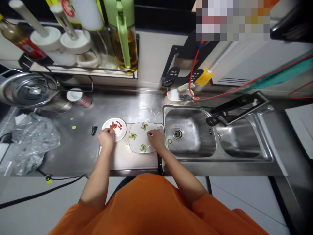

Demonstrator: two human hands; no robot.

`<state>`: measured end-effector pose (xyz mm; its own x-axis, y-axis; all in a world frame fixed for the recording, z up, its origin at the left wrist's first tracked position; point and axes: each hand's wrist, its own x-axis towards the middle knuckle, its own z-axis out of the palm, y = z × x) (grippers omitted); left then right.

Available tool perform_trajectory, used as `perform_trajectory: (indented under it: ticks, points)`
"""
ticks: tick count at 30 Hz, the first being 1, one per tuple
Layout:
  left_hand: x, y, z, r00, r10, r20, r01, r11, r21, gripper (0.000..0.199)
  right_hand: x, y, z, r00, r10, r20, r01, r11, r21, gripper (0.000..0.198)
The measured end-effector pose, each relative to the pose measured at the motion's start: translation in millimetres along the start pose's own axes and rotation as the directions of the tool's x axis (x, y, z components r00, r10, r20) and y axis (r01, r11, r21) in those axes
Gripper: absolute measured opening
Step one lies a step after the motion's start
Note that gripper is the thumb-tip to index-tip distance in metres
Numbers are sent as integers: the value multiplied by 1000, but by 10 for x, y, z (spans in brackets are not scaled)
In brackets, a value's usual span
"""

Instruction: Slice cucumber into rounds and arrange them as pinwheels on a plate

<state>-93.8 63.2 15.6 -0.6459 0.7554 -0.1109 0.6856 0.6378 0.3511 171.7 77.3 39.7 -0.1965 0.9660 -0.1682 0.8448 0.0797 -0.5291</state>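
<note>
My left hand [107,137] is closed at the left edge of a round white plate [120,134], its fingertips near the rim. Small red goji berries [113,125] lie scattered on this plate. My right hand [156,139] is over the right side of a square white plate [137,147], thumb and fingers pinched together; whatever they hold is too small to make out. Three pinwheels of green cucumber slices [143,148], with reddish centres at two or more, sit on the square plate. Both plates stand on a pale cutting board [132,162].
Right of the board is a double steel sink [193,151] with a black faucet [232,109]. A green cucumber end [94,130] lies left of the plates. Further left are a clear plastic bag [36,140], a lidded pot [31,89] and a small can [79,98].
</note>
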Motion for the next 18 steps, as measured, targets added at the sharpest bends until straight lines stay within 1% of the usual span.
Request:
perform_trajectory:
  ticks: [5,7,10,13,14,16,18]
  points:
    - [7,-28,-18,1000,1,6,-1,1000,4,31,-39,66,-52,1000,9,-22,-9,1000,-3,23]
    - [-16,-32,-41,999,25,-26,-26,999,-29,30,-63,133,-92,999,15,-51,-15,1000,11,23]
    - [-117,18,-76,994,80,-80,-87,991,-99,30,-113,279,-167,990,58,-127,-53,997,47,21]
    - [-319,180,-82,985,160,-63,-169,965,-202,28,-174,432,-227,974,121,-191,-111,992,65,20]
    - [-405,259,-71,978,204,-34,-206,946,-251,28,-195,473,-236,971,136,-198,-125,990,67,21]
    - [-595,440,-28,950,311,18,-287,896,-340,24,-235,528,-238,966,161,-202,-149,986,72,21]
    - [-787,628,41,910,407,76,-340,839,-425,21,-273,546,-220,964,173,-201,-160,984,79,20]
